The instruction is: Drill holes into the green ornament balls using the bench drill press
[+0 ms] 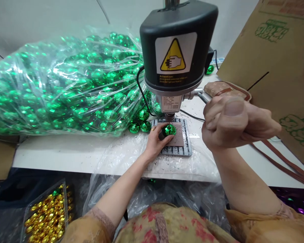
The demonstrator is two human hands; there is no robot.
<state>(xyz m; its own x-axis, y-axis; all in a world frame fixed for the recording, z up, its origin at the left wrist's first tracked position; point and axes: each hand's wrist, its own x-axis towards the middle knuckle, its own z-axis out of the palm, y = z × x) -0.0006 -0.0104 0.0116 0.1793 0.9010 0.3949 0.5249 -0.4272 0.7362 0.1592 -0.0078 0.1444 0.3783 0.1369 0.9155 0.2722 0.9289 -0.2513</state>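
My left hand [157,137] is closed around a shiny green bauble [170,130], pressing it down on the base of a bench drill press [178,50]. The bauble sits right under the drill chuck [169,117], on a flat brownish pad [178,140] over the slotted metal base plate [187,148]. My right hand [234,123] is raised at the right of the machine, its fingers wrapped round the end of the feed lever [202,97]. Most of the lever's grip is hidden inside that fist. Dark shavings are scattered about the base.
A large clear plastic bag [66,91] of green baubles fills the left of the white table [53,152]; a few loose baubles [145,126] lie beside it. A strapped bag [225,90] and a big cardboard box [276,67] stand right. Below left, a clear bin [66,209] holds gold pieces.
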